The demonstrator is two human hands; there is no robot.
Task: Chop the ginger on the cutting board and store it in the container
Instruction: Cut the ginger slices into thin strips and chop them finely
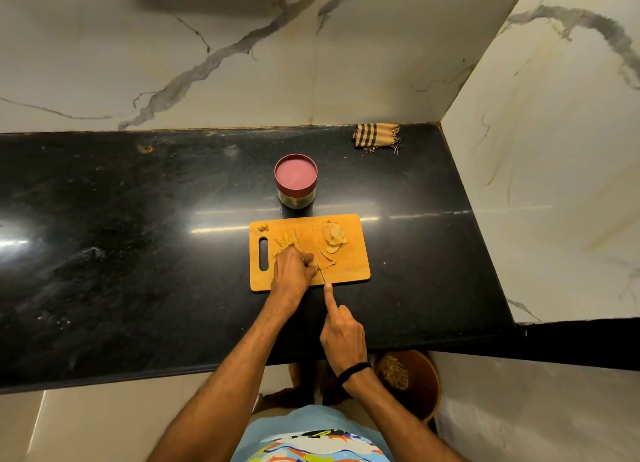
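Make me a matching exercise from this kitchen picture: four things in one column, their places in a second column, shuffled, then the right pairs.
1. container
2. striped cloth
3. ginger slices
4. left hand

A. counter's far right corner
B. right part of the cutting board
C. on the counter just behind the board, lid on
D. pressing ginger beside the knife

Pairs: 1-C, 2-A, 3-B, 4-D

knife handle hidden in right hand [343, 337], ginger [313, 259] under left-hand fingers [304, 259]

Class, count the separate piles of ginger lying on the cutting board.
2: cut strips on the cutting board beside the left hand, slices far right; more may hide under that hand.
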